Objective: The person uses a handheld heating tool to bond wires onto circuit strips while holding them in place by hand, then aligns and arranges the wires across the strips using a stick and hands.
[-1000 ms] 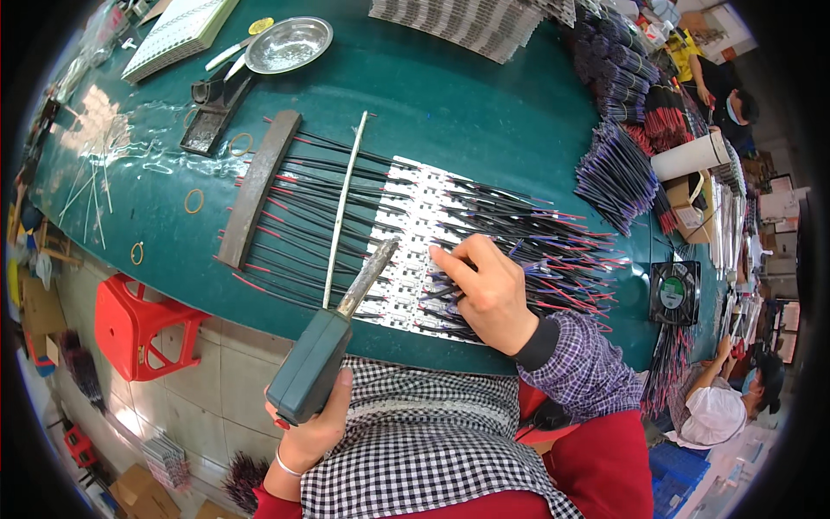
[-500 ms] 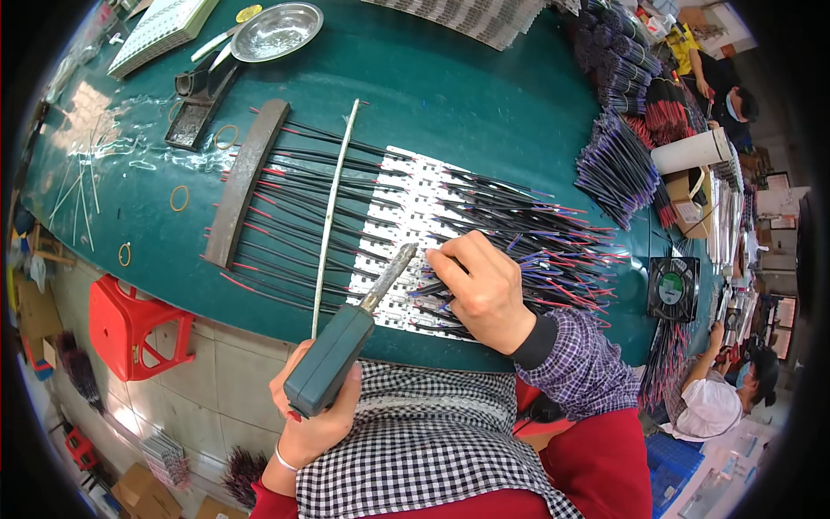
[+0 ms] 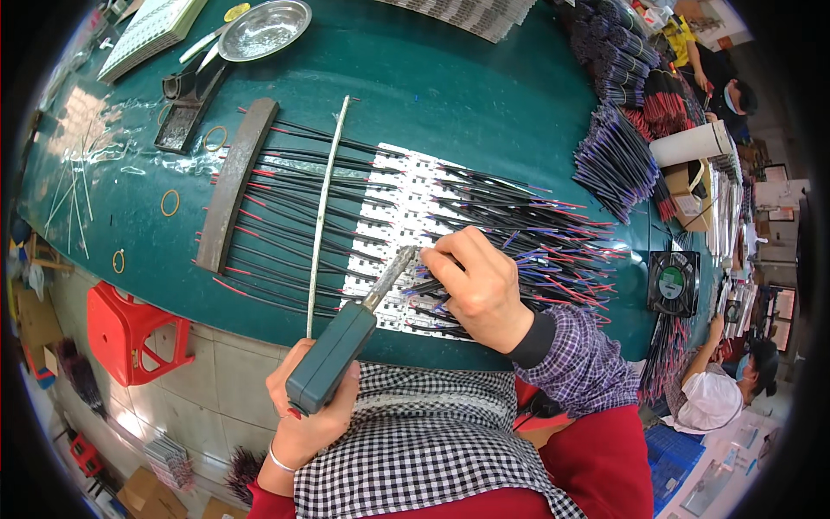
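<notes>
Both of your hands are staying on the same spot as half a second ago, though the tool's tip is now sitting closer to your right fingers, low in the centre of the frame. Your left hand [image 3: 304,413] is wrapping fully closed around the dark teal handle of a soldering iron [image 3: 339,352], its metal shaft pointing up and right. Your right hand [image 3: 481,287] is pinching shut on thin black wires with blue and red ends [image 3: 510,238], pressing them onto the white perforated strip panel [image 3: 399,203] right where the iron's tip is meeting them. More wires are fanning left across the green table [image 3: 450,95], running under a thin pale rod [image 3: 324,199] and a dark flat bar [image 3: 235,180] that are lying across them. A round metal dish [image 3: 264,28] is sitting at upper left, bundles of dark wires [image 3: 616,160] at upper right, and a small black fan [image 3: 673,283] at right.
</notes>
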A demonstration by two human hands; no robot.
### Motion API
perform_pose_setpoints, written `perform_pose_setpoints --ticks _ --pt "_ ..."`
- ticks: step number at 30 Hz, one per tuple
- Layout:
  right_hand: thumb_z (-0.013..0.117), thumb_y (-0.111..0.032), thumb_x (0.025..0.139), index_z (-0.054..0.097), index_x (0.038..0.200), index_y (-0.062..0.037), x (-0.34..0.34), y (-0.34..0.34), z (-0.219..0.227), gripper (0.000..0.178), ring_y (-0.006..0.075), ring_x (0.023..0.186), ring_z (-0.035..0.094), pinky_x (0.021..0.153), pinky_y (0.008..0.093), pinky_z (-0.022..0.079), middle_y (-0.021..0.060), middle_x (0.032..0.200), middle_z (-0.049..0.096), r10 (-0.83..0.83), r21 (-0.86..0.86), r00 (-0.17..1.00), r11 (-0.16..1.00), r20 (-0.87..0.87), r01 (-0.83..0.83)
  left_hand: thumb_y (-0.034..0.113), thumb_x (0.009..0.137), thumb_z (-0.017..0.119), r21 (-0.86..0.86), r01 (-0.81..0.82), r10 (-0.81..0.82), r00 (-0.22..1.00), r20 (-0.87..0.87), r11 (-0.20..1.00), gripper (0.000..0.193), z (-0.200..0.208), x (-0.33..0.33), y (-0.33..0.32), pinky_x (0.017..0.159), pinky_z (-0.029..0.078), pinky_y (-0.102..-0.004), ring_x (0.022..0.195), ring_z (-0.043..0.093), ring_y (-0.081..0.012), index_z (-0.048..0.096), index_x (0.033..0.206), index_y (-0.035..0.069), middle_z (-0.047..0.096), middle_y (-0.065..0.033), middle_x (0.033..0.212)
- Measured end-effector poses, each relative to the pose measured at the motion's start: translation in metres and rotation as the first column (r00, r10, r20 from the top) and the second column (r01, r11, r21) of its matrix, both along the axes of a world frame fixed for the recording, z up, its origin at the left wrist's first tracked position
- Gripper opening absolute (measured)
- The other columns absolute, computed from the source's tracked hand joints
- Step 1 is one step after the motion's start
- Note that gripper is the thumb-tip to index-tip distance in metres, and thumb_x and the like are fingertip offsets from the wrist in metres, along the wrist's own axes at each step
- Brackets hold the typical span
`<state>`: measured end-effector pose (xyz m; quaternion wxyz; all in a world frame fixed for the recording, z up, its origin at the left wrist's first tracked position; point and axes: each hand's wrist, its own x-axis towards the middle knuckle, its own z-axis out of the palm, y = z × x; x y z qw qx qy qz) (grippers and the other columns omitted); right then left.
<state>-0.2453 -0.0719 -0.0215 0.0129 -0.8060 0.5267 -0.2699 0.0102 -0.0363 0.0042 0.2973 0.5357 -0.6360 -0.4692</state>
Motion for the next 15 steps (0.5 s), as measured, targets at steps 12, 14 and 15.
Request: perform_pose_setpoints --ticks 12,14,15 --pt "0.065 -0.001 0.070 0.066 0.094 0.0008 -0.0006 -0.0004 0.0009 0.023 0.0223 0.081 0.059 0.061 0.0315 0.053 0.0072 0.088 0.057 0.011 -0.001 1.000 1.000 0.005 -0.011 -0.008 0.075 0.074 -0.115 0.053 -0.047 0.998 0.051 0.992 0.015 -0.0026 0.0021 -0.0014 0.062 0.053 -0.0305 0.071 0.066 -0.0230 0.070 0.088 -0.002 0.068 -0.0118 0.086" --pt "0.065 -0.001 0.071 0.065 0.094 0.0009 -0.0011 -0.0008 0.0006 0.024 0.0224 0.082 0.059 0.061 0.0315 0.053 0.0073 0.088 0.057 0.012 -0.005 1.000 1.000 0.005 -0.012 -0.008 0.075 0.074 -0.147 0.072 -0.063 0.996 0.070 0.987 0.014 -0.0048 0.0014 -0.0022 0.061 0.052 -0.0307 0.070 0.065 -0.0227 0.069 0.087 -0.002 0.067 -0.0114 0.085" --pt "0.065 -0.001 0.071 0.065 0.094 0.0011 -0.0012 -0.0008 0.0004 0.024 0.0225 0.082 0.059 0.061 0.0315 0.053 0.0074 0.088 0.056 0.014 -0.008 1.000 1.000 0.005 -0.014 -0.008 0.075 0.074 -0.147 0.076 -0.066 0.995 0.071 0.986 0.014 -0.0054 0.0012 -0.0026 0.061 0.052 -0.0307 0.070 0.065 -0.0227 0.069 0.087 -0.002 0.067 -0.0114 0.085"
